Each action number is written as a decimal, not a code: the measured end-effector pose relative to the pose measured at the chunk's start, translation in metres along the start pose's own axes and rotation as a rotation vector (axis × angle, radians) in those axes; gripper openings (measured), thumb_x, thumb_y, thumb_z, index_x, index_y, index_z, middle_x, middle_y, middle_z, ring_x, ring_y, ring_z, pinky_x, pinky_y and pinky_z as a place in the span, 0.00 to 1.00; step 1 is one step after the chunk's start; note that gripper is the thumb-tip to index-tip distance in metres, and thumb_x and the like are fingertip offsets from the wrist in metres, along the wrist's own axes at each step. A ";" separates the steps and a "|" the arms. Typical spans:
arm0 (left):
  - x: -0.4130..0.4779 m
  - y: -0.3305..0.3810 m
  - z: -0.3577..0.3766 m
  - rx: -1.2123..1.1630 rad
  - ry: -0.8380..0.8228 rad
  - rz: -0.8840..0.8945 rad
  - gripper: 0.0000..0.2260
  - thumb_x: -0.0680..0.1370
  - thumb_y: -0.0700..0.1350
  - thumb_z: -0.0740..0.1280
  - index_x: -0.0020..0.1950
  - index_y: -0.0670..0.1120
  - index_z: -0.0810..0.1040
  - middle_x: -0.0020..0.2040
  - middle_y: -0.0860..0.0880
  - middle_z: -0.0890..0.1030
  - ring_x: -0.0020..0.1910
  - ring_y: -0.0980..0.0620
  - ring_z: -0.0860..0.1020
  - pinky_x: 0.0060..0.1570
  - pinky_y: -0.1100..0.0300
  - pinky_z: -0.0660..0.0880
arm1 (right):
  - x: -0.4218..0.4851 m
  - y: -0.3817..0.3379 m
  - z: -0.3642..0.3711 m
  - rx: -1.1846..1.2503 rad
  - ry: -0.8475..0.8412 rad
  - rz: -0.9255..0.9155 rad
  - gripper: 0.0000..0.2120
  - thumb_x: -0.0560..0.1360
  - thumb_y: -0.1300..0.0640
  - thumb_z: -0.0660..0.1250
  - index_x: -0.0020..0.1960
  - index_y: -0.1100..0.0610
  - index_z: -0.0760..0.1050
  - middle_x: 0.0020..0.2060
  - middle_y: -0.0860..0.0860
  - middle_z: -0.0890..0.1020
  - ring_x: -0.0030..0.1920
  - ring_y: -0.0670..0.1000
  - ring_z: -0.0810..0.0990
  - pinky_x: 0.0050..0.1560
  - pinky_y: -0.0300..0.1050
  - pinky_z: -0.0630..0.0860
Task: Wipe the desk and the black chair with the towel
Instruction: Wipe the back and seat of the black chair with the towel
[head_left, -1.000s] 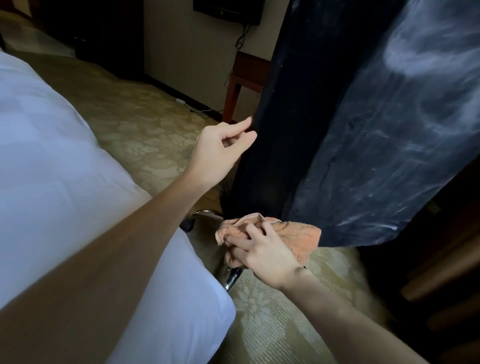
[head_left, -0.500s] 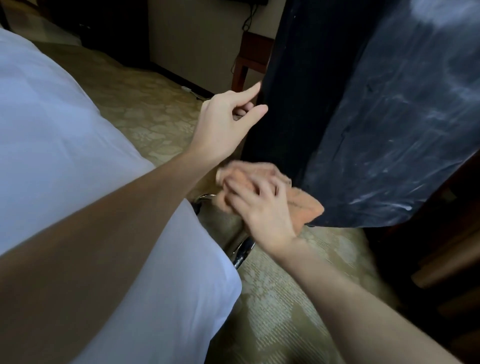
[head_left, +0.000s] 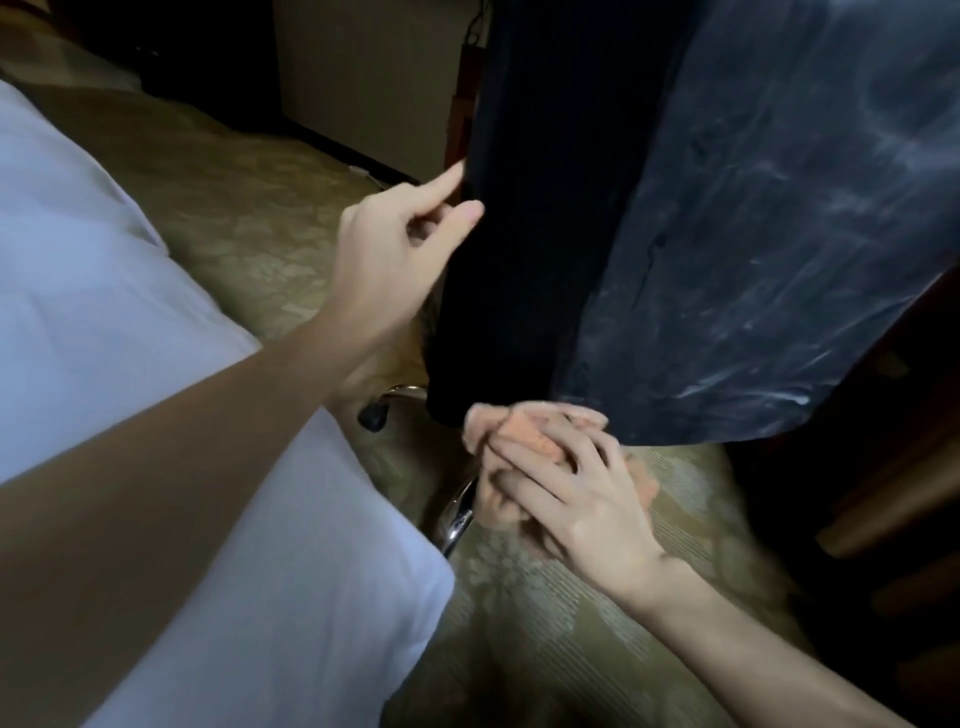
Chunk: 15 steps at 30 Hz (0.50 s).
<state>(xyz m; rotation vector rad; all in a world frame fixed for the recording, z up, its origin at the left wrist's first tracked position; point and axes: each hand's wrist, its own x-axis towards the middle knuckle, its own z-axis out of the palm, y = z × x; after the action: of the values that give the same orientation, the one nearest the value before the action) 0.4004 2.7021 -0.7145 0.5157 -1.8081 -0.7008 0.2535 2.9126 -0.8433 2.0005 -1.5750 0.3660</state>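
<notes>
The black chair (head_left: 727, 218) fills the upper right, its leather back streaked with pale smears. My left hand (head_left: 387, 254) sits at the chair's left edge, fingers loosely curled with the index finger stretched out beside the black side. My right hand (head_left: 566, 478) is shut on the bunched orange towel (head_left: 524, 441), pressed at the chair back's bottom edge. The chair's chrome base leg (head_left: 457, 514) and a black caster (head_left: 374, 415) show below. The desk is not clearly visible.
A white bed duvet (head_left: 156, 389) covers the left side, close to the chair base. Patterned beige carpet (head_left: 545, 623) lies underneath. A reddish wooden table leg (head_left: 457, 130) stands by the far wall. Dark wooden furniture (head_left: 883, 493) is at the right.
My right hand with the towel went up along the chair's side, then came back down to its bottom edge. My left hand stayed at the chair's left edge.
</notes>
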 end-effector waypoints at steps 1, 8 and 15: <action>-0.002 0.001 0.000 0.002 -0.002 0.001 0.20 0.82 0.53 0.69 0.72 0.50 0.78 0.50 0.50 0.86 0.50 0.53 0.83 0.58 0.56 0.78 | 0.018 -0.003 -0.008 0.027 0.083 0.009 0.17 0.83 0.49 0.60 0.63 0.53 0.84 0.67 0.50 0.80 0.75 0.55 0.66 0.78 0.55 0.57; -0.007 0.005 -0.004 0.024 -0.012 0.002 0.19 0.82 0.52 0.69 0.72 0.51 0.78 0.52 0.50 0.86 0.52 0.55 0.83 0.60 0.55 0.78 | 0.078 -0.012 0.005 -0.174 0.112 0.138 0.15 0.81 0.51 0.60 0.60 0.50 0.83 0.69 0.48 0.79 0.70 0.60 0.66 0.65 0.57 0.61; -0.004 -0.002 0.002 0.014 -0.030 0.015 0.17 0.83 0.51 0.68 0.72 0.53 0.78 0.47 0.55 0.83 0.48 0.59 0.81 0.59 0.62 0.76 | -0.007 0.018 0.014 -0.185 -0.060 0.142 0.11 0.78 0.55 0.63 0.55 0.49 0.83 0.62 0.42 0.82 0.60 0.60 0.78 0.55 0.54 0.68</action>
<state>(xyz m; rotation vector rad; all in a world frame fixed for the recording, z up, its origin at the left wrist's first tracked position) 0.4002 2.7037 -0.7187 0.5030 -1.8443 -0.6898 0.2326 2.9071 -0.8540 1.7812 -1.7271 0.2075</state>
